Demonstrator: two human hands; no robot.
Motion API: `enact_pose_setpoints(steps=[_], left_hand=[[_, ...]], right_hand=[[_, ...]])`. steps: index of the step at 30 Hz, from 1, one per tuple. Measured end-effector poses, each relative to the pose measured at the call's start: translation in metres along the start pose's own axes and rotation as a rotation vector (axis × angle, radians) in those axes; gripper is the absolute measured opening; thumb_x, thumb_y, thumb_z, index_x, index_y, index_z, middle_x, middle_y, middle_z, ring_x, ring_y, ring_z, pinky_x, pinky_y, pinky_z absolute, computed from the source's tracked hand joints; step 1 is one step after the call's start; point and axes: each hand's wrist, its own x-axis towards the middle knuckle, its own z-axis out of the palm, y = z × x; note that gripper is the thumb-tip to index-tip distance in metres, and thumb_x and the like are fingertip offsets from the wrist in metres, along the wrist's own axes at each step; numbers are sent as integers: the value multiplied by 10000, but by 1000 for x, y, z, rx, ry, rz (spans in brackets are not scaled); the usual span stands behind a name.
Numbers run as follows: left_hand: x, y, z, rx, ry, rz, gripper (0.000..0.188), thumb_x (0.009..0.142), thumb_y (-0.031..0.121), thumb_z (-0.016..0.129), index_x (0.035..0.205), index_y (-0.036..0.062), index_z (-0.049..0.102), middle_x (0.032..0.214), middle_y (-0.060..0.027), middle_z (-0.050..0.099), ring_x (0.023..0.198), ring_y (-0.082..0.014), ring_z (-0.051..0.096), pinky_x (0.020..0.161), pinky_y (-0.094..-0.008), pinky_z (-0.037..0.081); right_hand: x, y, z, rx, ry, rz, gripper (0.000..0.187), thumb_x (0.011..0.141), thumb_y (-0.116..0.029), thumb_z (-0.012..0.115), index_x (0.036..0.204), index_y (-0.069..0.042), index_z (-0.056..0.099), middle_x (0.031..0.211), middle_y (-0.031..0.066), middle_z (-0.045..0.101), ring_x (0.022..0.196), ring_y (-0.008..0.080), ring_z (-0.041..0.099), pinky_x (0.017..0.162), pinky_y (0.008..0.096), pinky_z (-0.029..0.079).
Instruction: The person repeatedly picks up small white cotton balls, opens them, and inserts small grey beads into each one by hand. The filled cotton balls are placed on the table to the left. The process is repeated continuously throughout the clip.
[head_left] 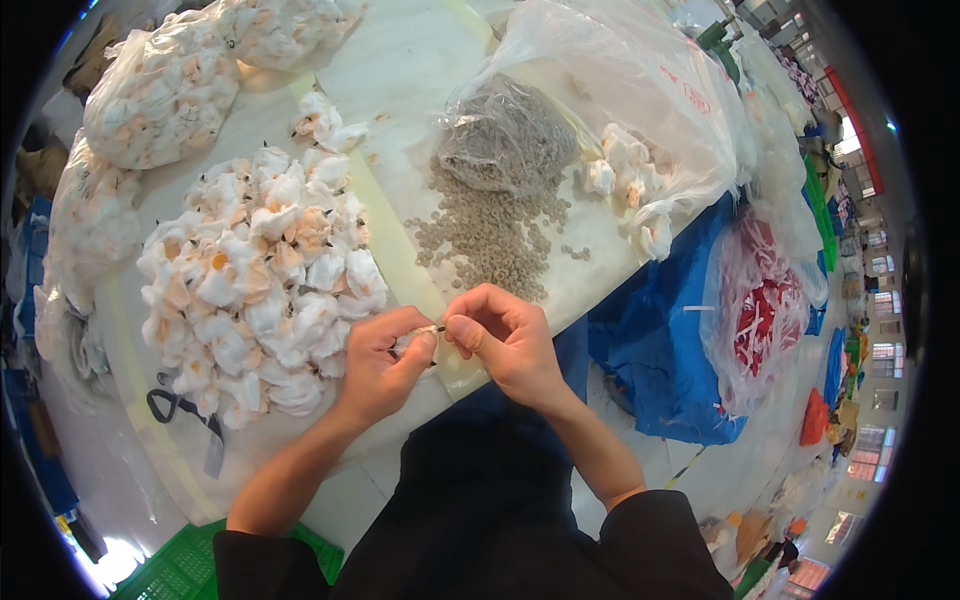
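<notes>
Clear bags hold white pieces, a crumpled bag grey rings.

Open lane up mid tbl.
Runs along yellow strip, betw. white flower pile (blocks L) & grey rings (R); clear bag obstructs upper R.

left fingers hold white piece, right fingers at dark tip; gray rings, white pile nearby
</notes>
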Motion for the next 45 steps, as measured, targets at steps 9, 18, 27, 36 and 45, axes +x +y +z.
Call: enact_pose_setpoints(steps=[9,18,27,36,45], left_hand=[[0,-3,1,68,-56,44,138,904,103,648,851,-19,685,707,-63,626,620,-120,555,555,-295,425],[0,-3,1,134,-123,92,104,895,76,654,866,-20,684,708,-87,618,600,-148,555,542,-311,430],[0,-7,4,169,-143,172,71,859,48,655,872,-16,681,706,-123,599,578,-231,556,539,-351,431],[5,25,-20,548,125,439,140,759,40,671,871,24,753,813,-107,703,664,-251,642,628,-360,511],[-16,26,-123,1478,381,184,581,926,8,452,1493,60,566,1567,-125,521,1511,-379,372,1264,-543,196]], right_hand=[[-8,-7,0,-415,46,-97,130,993,-82,722,1051,15,657,959,51,711,922,98,676,830,271,553],[-7,-9,-12,-495,-89,-189,81,961,-30,700,982,6,631,847,86,695,754,159,704,670,311,544],[-8,-13,-10,-539,-135,-230,102,934,-4,702,958,-8,603,829,111,661,743,229,686,647,348,528],[-8,-27,-32,-693,38,-496,161,934,-43,716,1093,-24,699,920,107,690,769,211,705,678,309,549],[72,-48,-196,-1391,657,-423,257,888,-168,762,1131,-103,715,1022,72,633,792,273,686,711,391,543]])
